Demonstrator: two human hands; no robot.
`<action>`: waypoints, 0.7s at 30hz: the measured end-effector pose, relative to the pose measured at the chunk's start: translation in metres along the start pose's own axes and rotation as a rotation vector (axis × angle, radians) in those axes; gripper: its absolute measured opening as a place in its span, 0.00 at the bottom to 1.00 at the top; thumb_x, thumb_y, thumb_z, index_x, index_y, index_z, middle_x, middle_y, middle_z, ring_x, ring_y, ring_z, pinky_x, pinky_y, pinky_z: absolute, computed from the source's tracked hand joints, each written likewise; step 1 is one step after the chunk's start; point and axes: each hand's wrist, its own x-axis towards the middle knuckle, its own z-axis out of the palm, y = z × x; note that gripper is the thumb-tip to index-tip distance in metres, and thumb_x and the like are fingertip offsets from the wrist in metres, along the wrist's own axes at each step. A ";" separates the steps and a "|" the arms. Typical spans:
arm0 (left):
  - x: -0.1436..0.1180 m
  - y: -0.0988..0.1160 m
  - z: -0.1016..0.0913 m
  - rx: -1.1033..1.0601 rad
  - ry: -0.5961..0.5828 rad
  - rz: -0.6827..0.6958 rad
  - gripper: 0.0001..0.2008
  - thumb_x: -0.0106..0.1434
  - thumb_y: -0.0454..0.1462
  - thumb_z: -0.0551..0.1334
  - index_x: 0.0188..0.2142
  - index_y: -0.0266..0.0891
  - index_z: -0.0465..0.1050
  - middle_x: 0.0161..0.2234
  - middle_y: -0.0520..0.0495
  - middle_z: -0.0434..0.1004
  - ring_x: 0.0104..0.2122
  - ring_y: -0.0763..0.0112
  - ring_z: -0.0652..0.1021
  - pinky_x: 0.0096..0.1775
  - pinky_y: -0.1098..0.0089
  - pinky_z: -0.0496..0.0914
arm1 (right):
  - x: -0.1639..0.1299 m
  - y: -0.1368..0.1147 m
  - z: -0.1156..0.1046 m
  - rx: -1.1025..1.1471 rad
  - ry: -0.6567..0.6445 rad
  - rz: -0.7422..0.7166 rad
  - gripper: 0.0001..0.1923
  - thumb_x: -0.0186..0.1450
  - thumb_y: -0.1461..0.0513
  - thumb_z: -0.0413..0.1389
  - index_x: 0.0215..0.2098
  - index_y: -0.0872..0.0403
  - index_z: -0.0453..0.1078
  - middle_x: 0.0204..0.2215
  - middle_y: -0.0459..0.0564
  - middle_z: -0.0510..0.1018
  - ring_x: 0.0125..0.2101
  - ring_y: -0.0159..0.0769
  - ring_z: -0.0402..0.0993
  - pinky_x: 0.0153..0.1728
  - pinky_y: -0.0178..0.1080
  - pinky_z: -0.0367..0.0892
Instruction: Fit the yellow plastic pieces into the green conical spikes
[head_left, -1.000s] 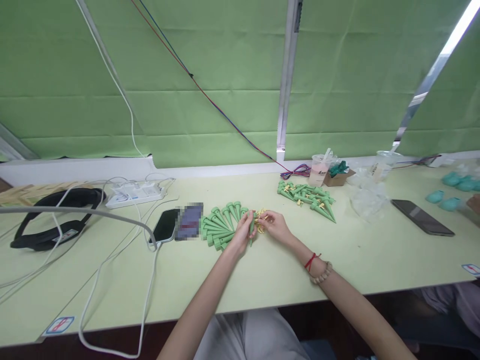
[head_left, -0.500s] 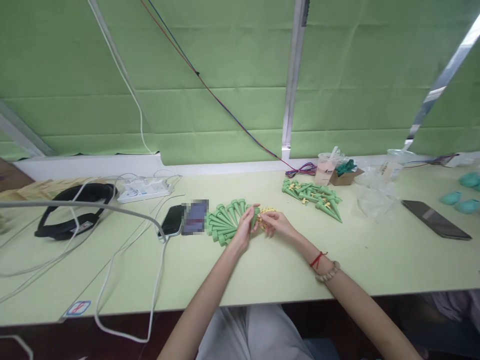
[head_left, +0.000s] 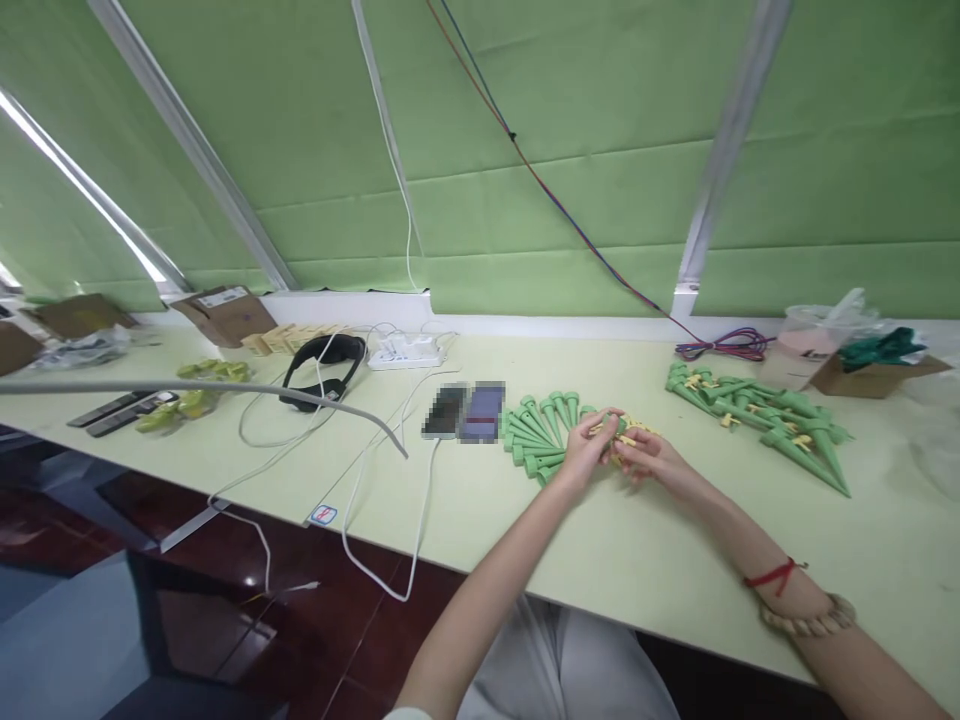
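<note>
My left hand (head_left: 582, 455) is closed around a green plastic spike (head_left: 613, 424), its round head toward my other hand. Against that head, my right hand (head_left: 660, 462) pinches a small yellow plastic piece (head_left: 624, 440). More small yellow pieces (head_left: 646, 428) lie on the table just behind my right fingers, partly hidden. To the left of my hands, several green spikes (head_left: 529, 432) are fanned out with their heads outward. A heap of green spikes (head_left: 772, 405) lies at the right, some with yellow pieces at their heads.
Two phones (head_left: 482, 412) lie left of the fan. Beyond are a power strip (head_left: 405, 350), a black headset (head_left: 322, 370) and loose white cables. Behind the right heap stand a plastic cup (head_left: 806, 345) and a small cardboard box (head_left: 874, 375). A grey cable (head_left: 225, 386) crosses at left.
My view has swung to the left, so everything sits further right in the picture. Both hands stay together at the spike, with the yellow piece showing more plainly at its head.
</note>
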 end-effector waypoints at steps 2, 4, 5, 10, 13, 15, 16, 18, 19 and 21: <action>-0.003 -0.002 0.001 0.122 0.037 0.110 0.20 0.56 0.51 0.59 0.39 0.38 0.75 0.35 0.46 0.69 0.24 0.78 0.68 0.24 0.75 0.61 | 0.000 0.003 0.001 -0.009 0.044 -0.014 0.21 0.48 0.49 0.64 0.27 0.53 0.63 0.23 0.45 0.73 0.21 0.29 0.69 0.20 0.31 0.66; -0.005 -0.006 0.003 0.248 0.073 0.218 0.17 0.60 0.49 0.57 0.39 0.40 0.74 0.39 0.44 0.69 0.34 0.70 0.71 0.33 0.72 0.66 | 0.001 0.007 0.002 -0.044 0.103 -0.048 0.23 0.46 0.48 0.65 0.25 0.53 0.61 0.20 0.43 0.70 0.20 0.31 0.68 0.19 0.33 0.66; -0.005 -0.009 0.004 0.293 0.087 0.252 0.16 0.61 0.47 0.55 0.40 0.40 0.74 0.39 0.44 0.69 0.38 0.68 0.71 0.37 0.70 0.66 | 0.001 0.008 0.002 -0.073 0.136 -0.073 0.23 0.45 0.47 0.65 0.25 0.52 0.60 0.19 0.43 0.69 0.20 0.32 0.68 0.18 0.33 0.65; -0.001 -0.019 0.012 0.307 0.116 0.263 0.17 0.65 0.46 0.50 0.40 0.40 0.72 0.40 0.43 0.70 0.41 0.66 0.71 0.42 0.67 0.66 | 0.005 0.013 -0.002 -0.258 0.319 -0.283 0.20 0.48 0.48 0.62 0.20 0.53 0.62 0.22 0.48 0.70 0.21 0.33 0.68 0.18 0.34 0.65; 0.002 -0.020 0.016 0.269 0.129 0.218 0.18 0.64 0.48 0.50 0.38 0.39 0.72 0.40 0.43 0.70 0.41 0.66 0.72 0.42 0.67 0.66 | 0.008 0.014 -0.009 -0.316 0.411 -0.426 0.17 0.49 0.50 0.61 0.16 0.54 0.65 0.28 0.52 0.72 0.28 0.37 0.71 0.23 0.35 0.69; 0.004 -0.019 0.017 0.266 0.140 0.202 0.19 0.64 0.49 0.50 0.37 0.39 0.72 0.40 0.43 0.70 0.41 0.66 0.72 0.43 0.67 0.65 | 0.009 0.014 -0.012 -0.316 0.422 -0.424 0.16 0.49 0.51 0.62 0.18 0.54 0.66 0.29 0.52 0.73 0.28 0.36 0.72 0.23 0.35 0.69; 0.004 -0.018 0.017 0.267 0.150 0.200 0.18 0.64 0.48 0.50 0.37 0.39 0.72 0.40 0.43 0.70 0.41 0.66 0.71 0.44 0.66 0.65 | 0.009 0.013 -0.012 -0.302 0.404 -0.382 0.16 0.48 0.50 0.62 0.20 0.54 0.67 0.28 0.51 0.73 0.26 0.35 0.71 0.21 0.35 0.69; 0.006 -0.018 0.016 0.263 0.176 0.198 0.17 0.64 0.48 0.50 0.37 0.39 0.71 0.40 0.44 0.70 0.42 0.67 0.71 0.46 0.66 0.64 | 0.008 0.012 -0.010 -0.253 0.334 -0.269 0.19 0.47 0.49 0.63 0.27 0.53 0.68 0.23 0.48 0.72 0.20 0.33 0.70 0.17 0.33 0.67; 0.007 -0.017 0.015 0.256 0.187 0.196 0.17 0.64 0.47 0.51 0.38 0.39 0.71 0.40 0.44 0.70 0.42 0.67 0.71 0.47 0.66 0.63 | 0.007 0.012 -0.008 -0.225 0.295 -0.220 0.21 0.48 0.48 0.63 0.31 0.53 0.68 0.21 0.47 0.72 0.19 0.33 0.69 0.16 0.33 0.67; 0.009 -0.017 0.013 0.242 0.193 0.190 0.16 0.64 0.47 0.51 0.38 0.40 0.71 0.40 0.45 0.70 0.42 0.67 0.71 0.46 0.66 0.64 | 0.005 0.010 -0.005 -0.175 0.248 -0.164 0.23 0.49 0.46 0.61 0.34 0.53 0.67 0.20 0.46 0.72 0.19 0.34 0.70 0.15 0.33 0.67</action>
